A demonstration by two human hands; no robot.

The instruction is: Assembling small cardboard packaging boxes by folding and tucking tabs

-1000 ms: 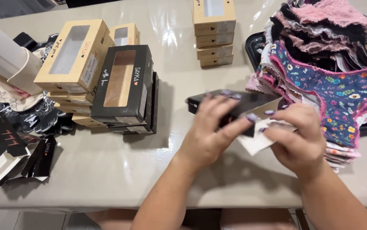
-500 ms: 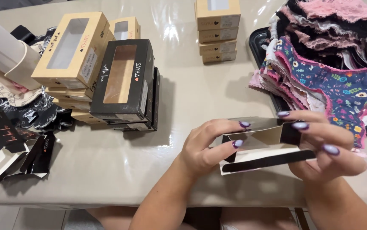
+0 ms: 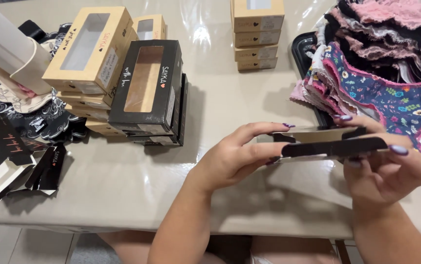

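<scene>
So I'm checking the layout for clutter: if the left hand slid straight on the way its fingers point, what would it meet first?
The left hand points right, along the black box it holds, so it would first meet the right hand at the far end; depth is unclear.

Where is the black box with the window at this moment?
In the head view, the black window box stands at the left of the table, leaning on the stack of tan boxes, far from both hands.

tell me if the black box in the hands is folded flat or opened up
Opened up: the black box held between left hand and right hand shows a hollow, tan inside.
</scene>
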